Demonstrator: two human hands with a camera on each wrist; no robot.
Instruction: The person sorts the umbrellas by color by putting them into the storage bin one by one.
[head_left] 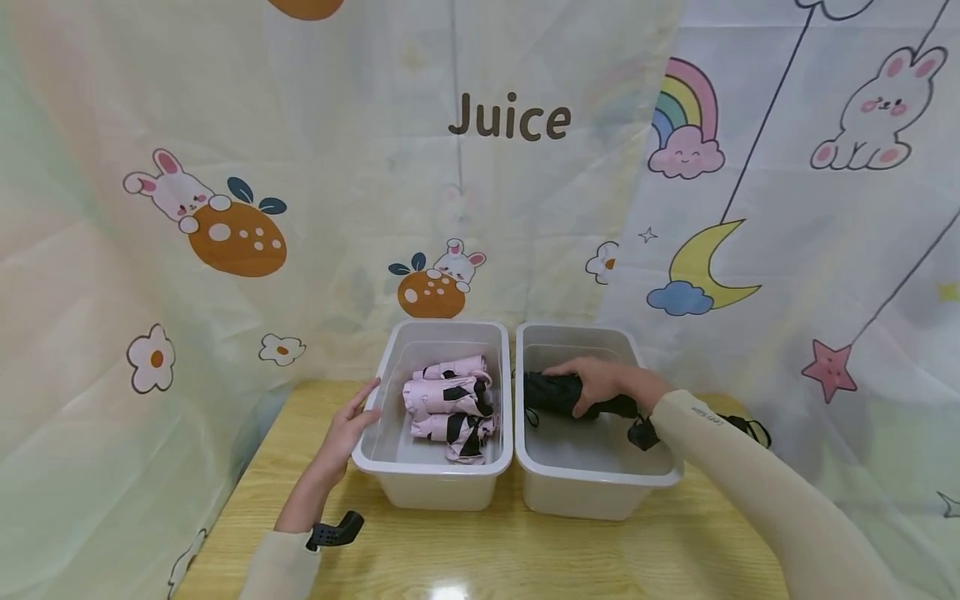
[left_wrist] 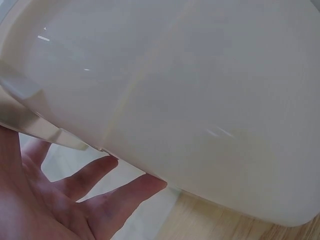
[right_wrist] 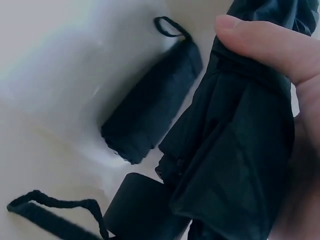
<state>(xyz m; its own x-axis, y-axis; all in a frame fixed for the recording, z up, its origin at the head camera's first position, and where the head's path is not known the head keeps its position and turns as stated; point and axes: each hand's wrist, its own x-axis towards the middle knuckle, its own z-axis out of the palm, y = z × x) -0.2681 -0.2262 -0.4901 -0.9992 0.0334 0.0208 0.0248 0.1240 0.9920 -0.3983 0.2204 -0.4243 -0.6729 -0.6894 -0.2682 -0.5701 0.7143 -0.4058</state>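
Inside the right-hand bin, my right hand [head_left: 598, 383] grips a black folded umbrella [right_wrist: 235, 130], thumb across its fabric. That umbrella's dark fabric is partly covered by the hand in the head view. A second black folded umbrella [right_wrist: 157, 102] with a cord loop lies on the bin floor in the right wrist view. A black cylindrical handle [right_wrist: 145, 207] and a strap [right_wrist: 55, 212] show below it. My left hand [head_left: 347, 429] touches the left rim of the left bin [head_left: 442, 492], fingers extended. Several pink folded umbrellas [head_left: 447, 395] with black patches lie in that bin.
The right bin [head_left: 577, 496] stands close beside the left one on a wooden table [head_left: 420, 558]. A black strapped item [head_left: 750, 429] is partly hidden behind the right sleeve. A printed curtain [head_left: 337, 208] hangs behind and at the sides.
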